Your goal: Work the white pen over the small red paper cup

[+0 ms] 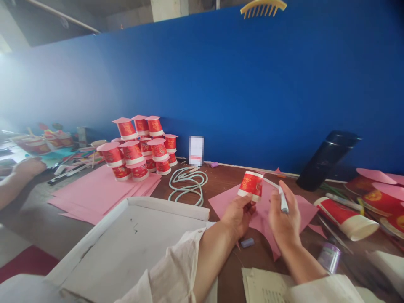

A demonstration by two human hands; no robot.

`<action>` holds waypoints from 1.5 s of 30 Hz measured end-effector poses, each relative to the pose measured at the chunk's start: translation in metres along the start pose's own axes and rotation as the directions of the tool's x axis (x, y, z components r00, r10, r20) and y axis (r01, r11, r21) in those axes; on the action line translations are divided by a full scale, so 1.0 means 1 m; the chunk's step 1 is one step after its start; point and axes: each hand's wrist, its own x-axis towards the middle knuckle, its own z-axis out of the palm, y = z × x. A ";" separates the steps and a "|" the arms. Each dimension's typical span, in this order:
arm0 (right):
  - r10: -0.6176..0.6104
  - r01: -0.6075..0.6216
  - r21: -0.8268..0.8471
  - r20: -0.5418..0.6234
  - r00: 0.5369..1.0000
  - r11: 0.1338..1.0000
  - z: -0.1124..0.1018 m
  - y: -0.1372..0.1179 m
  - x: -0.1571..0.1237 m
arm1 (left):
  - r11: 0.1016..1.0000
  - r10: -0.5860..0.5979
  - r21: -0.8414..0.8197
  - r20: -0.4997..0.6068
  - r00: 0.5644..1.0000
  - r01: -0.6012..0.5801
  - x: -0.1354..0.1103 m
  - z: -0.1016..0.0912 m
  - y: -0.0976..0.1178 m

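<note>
My left hand (240,215) grips a small red paper cup (251,186) with a white rim and gold print, holding it above the pink paper. Beside it, my right hand (285,216) is closed round a white pen-shaped tool (283,200), whose thin end reaches towards the cup's side. Whether that tip touches the cup I cannot tell. Under both hands lies a cut sheet of pink paper (303,210). A small purple-grey piece (248,243) rests on the table just below my left hand.
Stacked red cups with pink paper tops (131,152) stand at left on pink sheets (91,195). A white box lid (135,235), coiled cable (189,185), dark bottle (325,162) and lying cup (345,218) surround the hands. Another person's hand (30,168) is far left.
</note>
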 end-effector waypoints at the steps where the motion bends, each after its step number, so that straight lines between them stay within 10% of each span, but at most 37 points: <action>1: -0.094 0.093 -0.030 -0.030 0.995 0.995 -0.001 -0.001 0.000 | 1.000 0.007 0.002 -0.013 1.000 -0.007 0.003 -0.001 0.002; 6: -0.520 0.520 -0.015 -0.005 0.854 0.854 -0.007 -0.012 -0.010 | 0.997 0.062 -0.052 -0.030 0.998 -0.064 0.005 -0.001 0.006; 17: -0.562 0.564 -0.008 0.054 0.825 0.826 -0.005 -0.011 -0.016 | 0.995 0.097 0.007 0.082 0.992 -0.098 0.005 0.000 0.005; 23: -0.132 0.130 0.041 0.049 0.990 0.991 0.000 -0.009 -0.011 | 0.970 0.177 0.141 0.149 0.973 -0.198 0.004 0.000 -0.001; 27: 0.155 -0.177 0.156 0.141 0.978 0.972 -0.001 -0.011 -0.007 | 0.932 0.136 0.310 0.184 0.974 -0.189 -0.014 0.007 -0.002; 31: 0.248 -0.308 0.338 0.210 0.946 0.889 0.002 -0.011 -0.007 | 0.838 0.128 0.510 0.159 0.979 -0.193 -0.027 0.009 -0.010; 37: 0.336 -0.440 0.540 0.285 0.898 0.718 0.007 -0.005 -0.005 | 0.992 0.036 0.110 0.249 0.968 -0.065 -0.020 0.007 -0.012; 45: 0.277 -0.388 0.534 0.278 0.920 0.751 0.013 0.007 -0.001 | 0.998 -0.057 -0.007 0.189 0.980 0.060 -0.018 0.006 -0.006</action>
